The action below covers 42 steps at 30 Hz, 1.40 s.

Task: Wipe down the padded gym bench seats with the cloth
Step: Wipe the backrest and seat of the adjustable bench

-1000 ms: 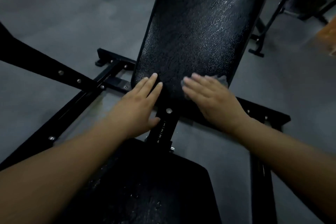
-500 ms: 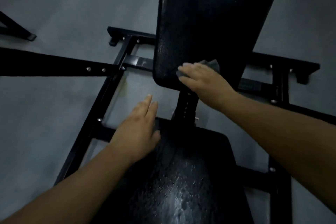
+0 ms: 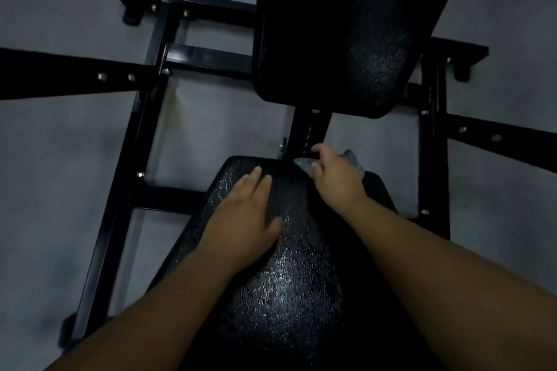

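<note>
The black padded seat (image 3: 286,280) fills the lower middle of the view, its surface wet and glistening. Above it stands the black padded backrest (image 3: 331,24), joined to it by a numbered adjustment post (image 3: 309,132). My left hand (image 3: 247,217) lies flat on the seat's far left part, fingers straight. My right hand (image 3: 337,181) grips the grey cloth (image 3: 349,157) at the seat's far edge, just below the post, with its fingers curled over the cloth. Most of the cloth is hidden under that hand.
The bench's black steel frame (image 3: 141,135) runs along the left, with cross bars and bolts, and a matching upright (image 3: 434,141) stands on the right. A black beam (image 3: 69,75) crosses from the left. Grey floor (image 3: 60,190) surrounds the bench.
My right hand brought the cloth down from the backrest's lower edge to the seat's far edge. My left hand moved onto the seat. The view tilted further down.
</note>
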Available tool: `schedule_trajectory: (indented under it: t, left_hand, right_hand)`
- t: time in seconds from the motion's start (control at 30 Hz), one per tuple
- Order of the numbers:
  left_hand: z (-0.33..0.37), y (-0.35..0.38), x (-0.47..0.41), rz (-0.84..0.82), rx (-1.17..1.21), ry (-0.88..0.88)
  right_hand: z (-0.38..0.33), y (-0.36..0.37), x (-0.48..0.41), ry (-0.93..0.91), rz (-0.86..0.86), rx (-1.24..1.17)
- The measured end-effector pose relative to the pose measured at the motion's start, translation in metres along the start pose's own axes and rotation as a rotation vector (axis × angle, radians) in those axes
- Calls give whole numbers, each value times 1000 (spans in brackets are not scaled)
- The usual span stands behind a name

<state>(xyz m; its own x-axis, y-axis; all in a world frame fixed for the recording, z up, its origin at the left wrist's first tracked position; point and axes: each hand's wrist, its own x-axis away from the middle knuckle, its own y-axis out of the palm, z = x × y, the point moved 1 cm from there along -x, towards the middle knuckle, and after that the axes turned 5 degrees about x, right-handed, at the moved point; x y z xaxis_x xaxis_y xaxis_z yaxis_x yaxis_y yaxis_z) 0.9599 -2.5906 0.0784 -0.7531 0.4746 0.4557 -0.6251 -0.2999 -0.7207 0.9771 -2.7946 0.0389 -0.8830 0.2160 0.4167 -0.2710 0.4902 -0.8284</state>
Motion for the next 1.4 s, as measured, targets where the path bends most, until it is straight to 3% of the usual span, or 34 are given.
schedule_trajectory:
  t: [0.1,0.2,0.3,0.43,0.53,0.6,0.7,0.9,1.0,1.13,1.17,1.3,1.4]
  left_hand:
    - [-3,-1,-14,-2,-26,5]
    - [-2,8,-24,-28,-68,-3]
    - [2,17,-24,-50,-81,-43]
    - [15,21,-11,-59,-82,-35]
    - [32,26,-3,-73,-77,-38]
    - [41,30,-1,-87,-86,-38]
    - [56,37,-8,-72,-110,-9]
    - [46,44,-12,-100,-202,-37]
    - [38,48,-12,-108,-215,-50]
    - [32,49,-29,-110,-241,-8]
    - [28,48,-35,-102,-248,10]
    - [19,42,-48,-119,-251,61]
    - [11,37,-50,-116,-243,69]
  right_hand:
    - [0,10,-26,196,-43,151]
    - [-5,7,-22,150,-67,409]
    - [8,3,-3,-20,-23,301]
    - [17,-15,78,-242,-225,100]
    - [46,-26,121,-122,-154,98]
    - [58,-18,105,-6,-93,142]
    - [46,3,66,116,-156,148]
    - [58,-1,131,-229,-215,247]
    - [93,-11,102,-142,-170,257]
    - [71,8,31,107,-104,291]
    - [64,13,30,111,-115,291]
    - [76,0,92,-153,-170,271]
    - [95,-8,80,-57,-159,260]
